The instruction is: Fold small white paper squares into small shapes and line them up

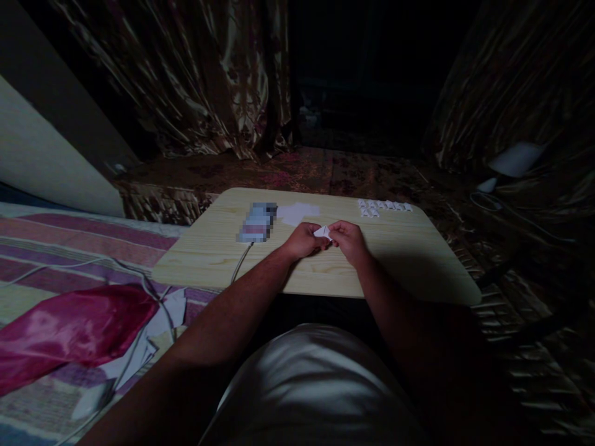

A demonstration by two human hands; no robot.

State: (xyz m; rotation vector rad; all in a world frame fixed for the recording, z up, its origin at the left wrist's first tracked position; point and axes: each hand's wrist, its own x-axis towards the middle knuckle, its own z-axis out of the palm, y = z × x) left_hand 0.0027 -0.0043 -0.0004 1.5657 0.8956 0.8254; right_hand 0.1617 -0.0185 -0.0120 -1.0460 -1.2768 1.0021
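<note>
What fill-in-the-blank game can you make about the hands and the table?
1. The left hand and right hand pinch one small folded ____ between them.
2. The little folded pieces lie in rows at the table's far ____ corner.
3. The flat sheets just beyond the hands are ____ in colour.
Missing words: paper; right; white.
</note>
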